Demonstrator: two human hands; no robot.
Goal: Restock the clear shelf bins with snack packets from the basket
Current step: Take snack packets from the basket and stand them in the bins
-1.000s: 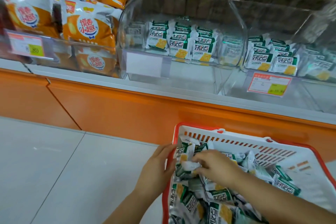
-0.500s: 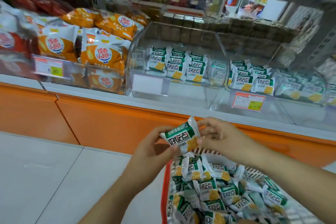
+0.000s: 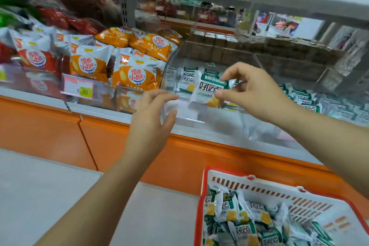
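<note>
Snack packet [image 3: 207, 91] pinched at one edge by right hand [image 3: 251, 90]. Left hand [image 3: 153, 114], sharing it half a second ago, has let go and hangs open just beside. Packet raised to clear bin [image 3: 209, 124] front lip, unreleased. Basket [image 3: 204, 185] below is heaped: early going.

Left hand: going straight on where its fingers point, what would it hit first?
Probably the front wall of the clear bin; the left hand looks almost at it, though depth is unclear.
</note>
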